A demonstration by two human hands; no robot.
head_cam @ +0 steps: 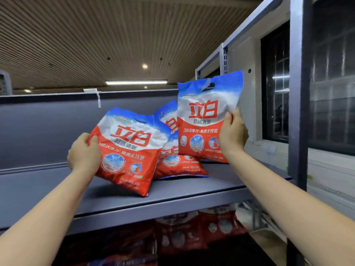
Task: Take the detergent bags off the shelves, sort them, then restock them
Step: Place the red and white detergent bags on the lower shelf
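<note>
Two red, white and blue detergent bags are in my hands above the grey top shelf. My left hand grips the left edge of the nearer bag, which tilts to the right with its lower corner near the shelf. My right hand holds the right edge of an upright bag standing farther back on the shelf. Between them lie more bags of the same kind, one flat and one leaning behind it, partly hidden.
A grey back panel closes the shelf's rear. The shelf's steel upright stands close on the right, with a dark window behind. Several red detergent bags fill the dim shelf below. The shelf's left half is bare.
</note>
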